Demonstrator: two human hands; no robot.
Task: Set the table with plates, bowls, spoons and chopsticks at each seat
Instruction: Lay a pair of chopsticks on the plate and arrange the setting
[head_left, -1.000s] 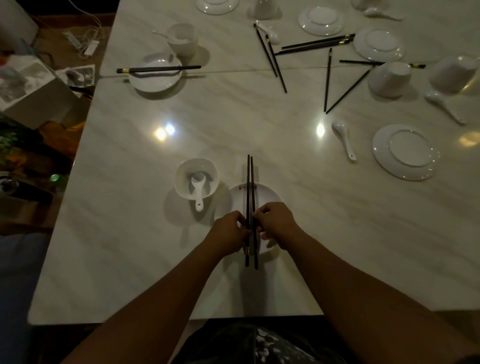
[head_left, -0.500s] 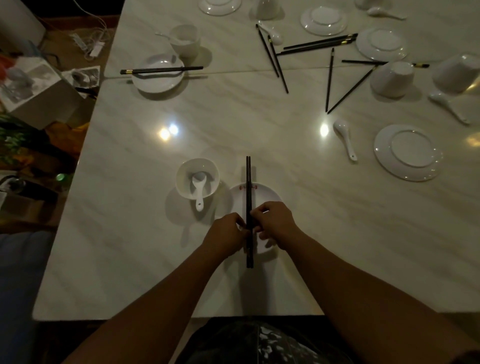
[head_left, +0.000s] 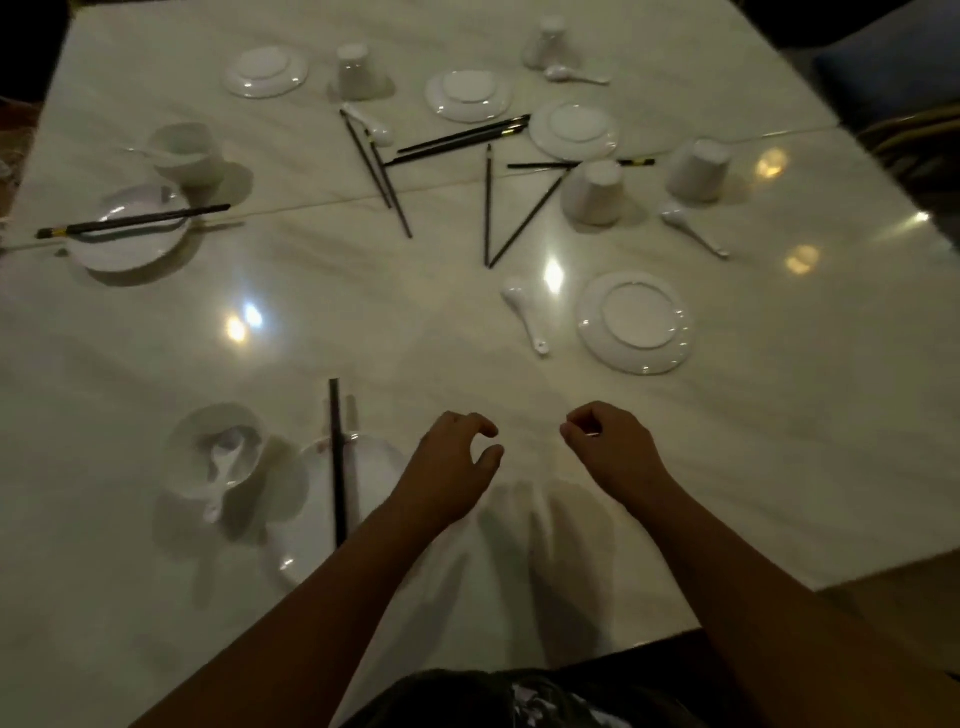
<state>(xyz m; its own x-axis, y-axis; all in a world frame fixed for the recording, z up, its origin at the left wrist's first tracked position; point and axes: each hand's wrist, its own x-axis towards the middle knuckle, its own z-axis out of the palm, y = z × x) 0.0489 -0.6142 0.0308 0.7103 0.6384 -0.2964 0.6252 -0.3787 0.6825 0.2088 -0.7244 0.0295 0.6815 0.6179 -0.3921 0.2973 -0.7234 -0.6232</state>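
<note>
Left hand (head_left: 457, 467): fingers curled, thumb and forefinger apart, nothing held in the grip. Right hand (head_left: 608, 447): fingers loosely curled inward, nothing seen in the grip. Both hands are held over a bare part of the bench (head_left: 519, 374), apart from each other and clear of the tableware.

Just left of the left hand, a near plate (head_left: 374, 467) is noted, partly covered by the left forearm, with a pair of chopsticks (head_left: 337, 462) laid across it lengthwise, pressed together. A bowl (head_left: 218, 447) stands upright just beside that plate on its left, with a spoon (head_left: 221, 467) resting inside, handle over the near rim.

At the left edge a second setting is recorded: a left plate (head_left: 124, 234) with chopsticks on the left plate (head_left: 135, 221) laid across it, and an upright cup-shaped bowl (head_left: 184, 153) behind it; the piece beside that bowl is too blurred to identify.

Counted overall: seven plates, six bowls, of which four are turned upside down. Five spoons are clearly seen, one of them, a loose spoon (head_left: 524, 312), beside a right plate (head_left: 634, 322). Loose chopsticks (head_left: 488, 202) are scattered at the middle of the bench; roughly eight sticks are counted, though overlaps make the figure uncertain.
</note>
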